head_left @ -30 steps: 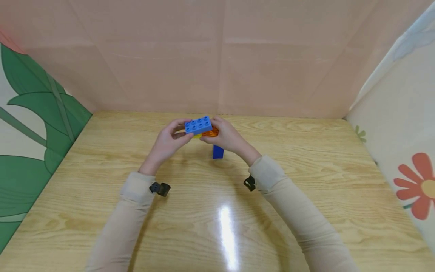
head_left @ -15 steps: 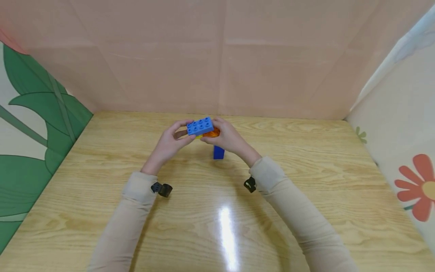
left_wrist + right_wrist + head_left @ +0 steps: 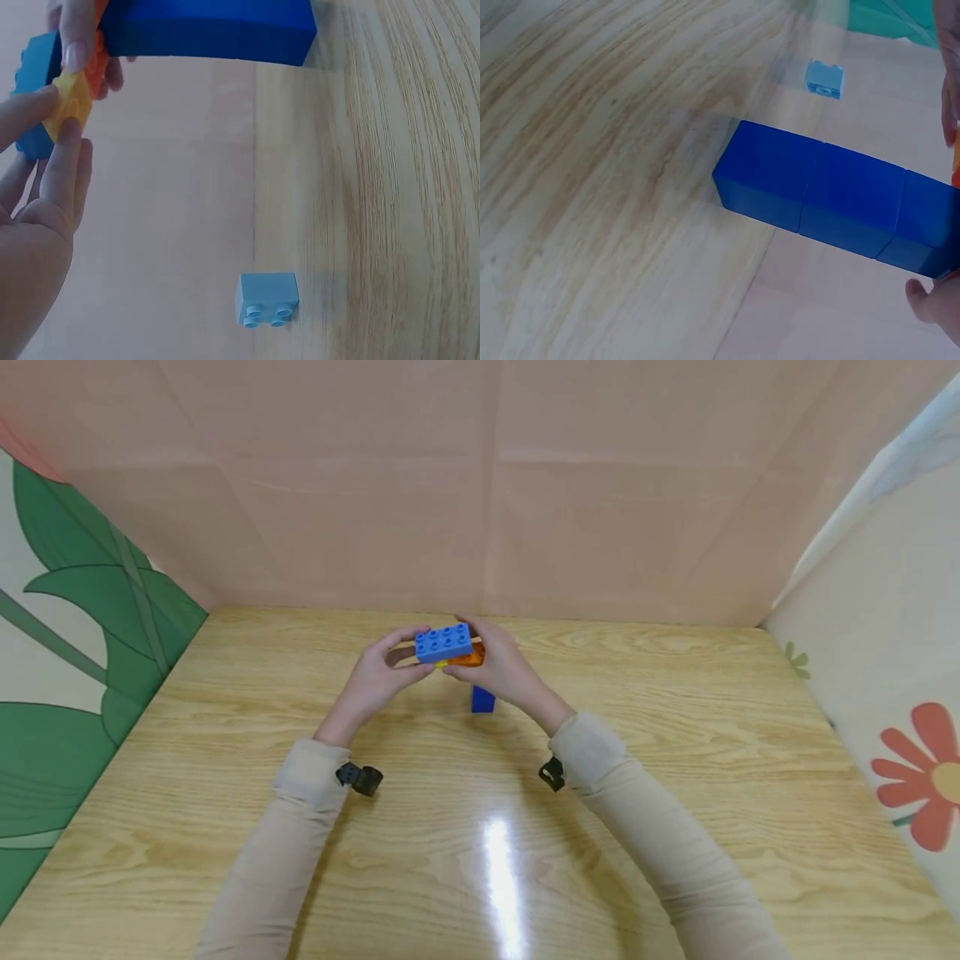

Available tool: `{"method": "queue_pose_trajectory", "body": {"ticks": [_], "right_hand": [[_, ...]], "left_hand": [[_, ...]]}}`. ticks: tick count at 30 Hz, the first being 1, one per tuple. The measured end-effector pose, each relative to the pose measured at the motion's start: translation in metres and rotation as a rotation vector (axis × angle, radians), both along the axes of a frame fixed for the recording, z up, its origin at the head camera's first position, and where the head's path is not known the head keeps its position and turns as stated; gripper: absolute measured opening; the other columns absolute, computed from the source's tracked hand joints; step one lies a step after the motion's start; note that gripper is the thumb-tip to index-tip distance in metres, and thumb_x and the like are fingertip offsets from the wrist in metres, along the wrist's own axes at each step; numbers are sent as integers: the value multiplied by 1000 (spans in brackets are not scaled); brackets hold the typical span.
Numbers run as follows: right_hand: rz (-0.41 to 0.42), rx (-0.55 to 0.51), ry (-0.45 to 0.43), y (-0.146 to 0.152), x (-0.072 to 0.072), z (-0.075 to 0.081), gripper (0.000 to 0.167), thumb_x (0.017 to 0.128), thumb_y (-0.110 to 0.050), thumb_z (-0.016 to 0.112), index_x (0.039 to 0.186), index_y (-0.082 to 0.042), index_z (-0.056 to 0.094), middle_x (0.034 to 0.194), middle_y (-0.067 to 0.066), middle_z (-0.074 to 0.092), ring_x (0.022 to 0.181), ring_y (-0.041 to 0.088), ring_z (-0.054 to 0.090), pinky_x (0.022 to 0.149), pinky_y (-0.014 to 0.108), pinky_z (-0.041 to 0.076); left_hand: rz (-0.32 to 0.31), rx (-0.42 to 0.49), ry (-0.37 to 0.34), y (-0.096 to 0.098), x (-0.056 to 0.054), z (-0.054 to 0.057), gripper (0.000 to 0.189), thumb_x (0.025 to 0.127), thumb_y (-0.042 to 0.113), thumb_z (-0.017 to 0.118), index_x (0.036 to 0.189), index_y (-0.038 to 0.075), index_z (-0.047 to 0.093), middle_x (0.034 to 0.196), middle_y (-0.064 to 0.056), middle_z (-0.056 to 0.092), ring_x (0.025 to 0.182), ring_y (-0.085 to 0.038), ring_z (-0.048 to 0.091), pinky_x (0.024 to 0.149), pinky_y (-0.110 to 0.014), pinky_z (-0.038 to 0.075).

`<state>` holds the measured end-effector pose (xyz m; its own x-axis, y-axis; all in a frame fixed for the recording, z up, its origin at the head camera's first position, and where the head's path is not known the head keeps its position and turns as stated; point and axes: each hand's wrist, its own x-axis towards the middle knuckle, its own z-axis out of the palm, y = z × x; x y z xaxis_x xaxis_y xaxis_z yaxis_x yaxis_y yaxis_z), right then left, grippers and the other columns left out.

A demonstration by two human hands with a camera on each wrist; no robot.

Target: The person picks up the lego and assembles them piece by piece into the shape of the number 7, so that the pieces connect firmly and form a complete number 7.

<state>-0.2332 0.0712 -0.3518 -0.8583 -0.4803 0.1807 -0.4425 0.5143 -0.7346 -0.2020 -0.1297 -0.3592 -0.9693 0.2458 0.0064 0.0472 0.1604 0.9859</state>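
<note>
Both hands meet over a dark blue column (image 3: 847, 191), which stands upright on the table and appears as several stacked blocks. My left hand (image 3: 375, 672) grips a blue eight-stud brick (image 3: 444, 645) together with a yellow brick (image 3: 71, 101) beneath it; thumb and fingers pinch the yellow one in the left wrist view. My right hand (image 3: 501, 660) holds an orange translucent brick (image 3: 471, 656) at the column's top, right beside the yellow one. The hands cover much of the orange and yellow bricks in the head view.
A small light blue brick (image 3: 268, 296) rests on the wooden table (image 3: 420, 860) beyond the column; the hands hide it in the head view. A pinkish cloth wall (image 3: 480, 510) closes off the back. Printed side walls flank the table.
The blue brick has shifted slightly right and towards me, and its tilt has lessened. My left hand moved along with it; my right hand stays nearly in place.
</note>
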Motion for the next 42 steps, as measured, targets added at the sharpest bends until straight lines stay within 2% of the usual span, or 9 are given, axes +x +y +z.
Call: {"method": "queue_pose_trajectory", "body": {"ticks": [2,4,10,16,19,22,30,35,42], "right_hand": [[1,-25,16,1,0,-2,78,83,-14,74,148,-4,31,133,19,49,122,32,52,101,42,50],[3,-13,71,2,1,-4,82,83,-15,75,149,-7,28,134,19,46,123,32,49,103,44,48],[46,87,336,5,4,-8,75,82,-16,76,144,-6,36,142,20,38,127,36,42,106,48,44],[82,201,635,7,4,-11,67,80,-21,78,136,-6,45,137,21,43,125,38,45,105,50,43],[75,243,731,6,4,-13,66,79,-24,79,134,-7,47,134,20,44,124,37,46,106,51,41],[63,256,771,5,4,-15,64,81,-24,78,134,-7,47,133,20,44,123,36,47,106,49,43],[43,220,791,3,6,-19,57,82,-17,76,131,-6,51,130,19,47,118,35,49,97,43,50],[48,224,819,3,4,-21,55,82,-16,76,130,-6,53,125,16,50,116,33,51,99,43,49],[48,194,836,4,4,-21,49,83,-14,75,128,-7,56,122,18,54,113,34,55,93,43,52]], "left_hand": [[-1,-4,-7,0,0,0,54,91,8,63,141,14,45,149,-7,38,134,-28,45,104,-43,47],[-1,-8,-10,0,0,0,54,91,9,64,142,13,45,149,-7,38,134,-29,45,104,-43,48],[-12,-9,-16,1,-1,1,55,91,11,65,142,13,45,149,-6,38,134,-27,45,104,-42,48],[-7,1,-21,2,-2,1,54,91,10,65,141,15,46,148,-7,38,133,-26,45,104,-41,48],[-3,2,-28,2,-2,1,54,91,11,65,141,16,46,149,-6,38,134,-26,45,104,-42,47],[0,3,-32,1,-2,2,54,91,12,65,141,17,46,149,-6,39,134,-26,45,104,-43,47],[2,18,-28,0,-1,2,56,91,10,65,142,14,45,148,-6,40,134,-26,46,105,-43,47],[-2,31,-15,1,0,0,56,91,9,64,143,15,43,145,-8,43,133,-25,46,104,-41,47],[30,12,49,9,0,-1,63,88,-1,65,144,11,39,139,-16,41,133,-30,46,107,-42,45]]}}
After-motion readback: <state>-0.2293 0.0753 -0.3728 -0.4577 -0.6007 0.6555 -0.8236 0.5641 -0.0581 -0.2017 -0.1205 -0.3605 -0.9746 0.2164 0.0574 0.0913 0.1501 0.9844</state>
